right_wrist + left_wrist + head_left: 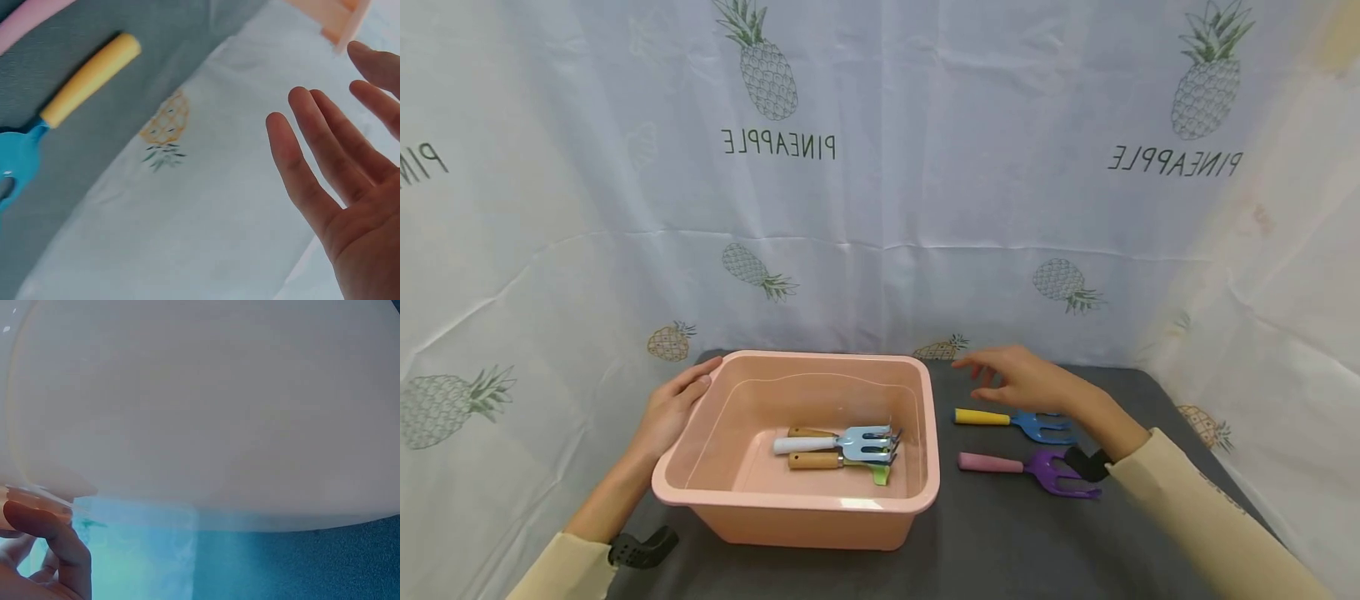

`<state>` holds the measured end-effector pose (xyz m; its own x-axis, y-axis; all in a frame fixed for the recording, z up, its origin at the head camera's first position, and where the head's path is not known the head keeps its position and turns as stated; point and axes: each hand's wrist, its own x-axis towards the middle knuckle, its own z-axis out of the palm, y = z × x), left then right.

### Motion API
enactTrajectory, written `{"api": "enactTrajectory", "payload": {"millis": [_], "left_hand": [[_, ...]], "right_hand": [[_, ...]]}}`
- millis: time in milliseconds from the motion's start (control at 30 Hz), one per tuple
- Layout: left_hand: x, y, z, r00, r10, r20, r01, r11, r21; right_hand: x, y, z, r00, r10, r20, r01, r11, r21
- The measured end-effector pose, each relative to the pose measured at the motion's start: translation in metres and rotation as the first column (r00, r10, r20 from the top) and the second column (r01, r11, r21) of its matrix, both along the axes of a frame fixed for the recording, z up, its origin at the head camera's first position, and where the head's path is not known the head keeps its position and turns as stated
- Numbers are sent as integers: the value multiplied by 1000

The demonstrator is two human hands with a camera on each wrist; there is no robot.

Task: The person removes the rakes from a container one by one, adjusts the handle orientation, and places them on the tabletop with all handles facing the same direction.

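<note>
My left hand [666, 412] grips the left rim of a peach plastic basin [820, 357], its thumb and fingers pinching the edge in the left wrist view. Inside the basin lie several small garden tools: a light-blue hand fork with a white handle [803, 445] on top of wooden-handled ones [812, 461], whose heads are partly hidden. To the right of the basin, my right hand [1024, 379] hovers with fingers spread and holds nothing. Nearest to it is a blue hand fork with a yellow handle [983, 417]. A purple hand fork with a pink handle [992, 463] lies closer to me.
A dark grey table [992, 542] carries the basin and the two loose forks. White cloth printed with pineapples [880, 200] hangs behind the table and along both sides.
</note>
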<state>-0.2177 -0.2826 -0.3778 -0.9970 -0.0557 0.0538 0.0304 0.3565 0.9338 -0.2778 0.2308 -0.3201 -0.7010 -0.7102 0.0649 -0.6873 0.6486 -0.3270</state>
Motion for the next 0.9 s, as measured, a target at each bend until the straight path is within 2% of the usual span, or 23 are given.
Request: {"api": "enactTrajectory", "payload": {"millis": [167,433,633,900], "left_hand": [[-1,0,0,1000,1,13,-1,1000,16],[0,1,-1,1000,4,-6,-4,1000,-8],[0,0,-2,1000,11,-2,-11,1000,-6],[0,0,-2,1000,6,-16,-6,1000,0]], "right_hand": [[-1,-21,12,1000,24,-19,-24,1000,-5],[-2,-65,32,992,124,-27,-124,992,-12],[-4,-98,47,978,202,-51,-202,979,6],[-9,-131,59,968,252,-20,-251,967,38]]}}
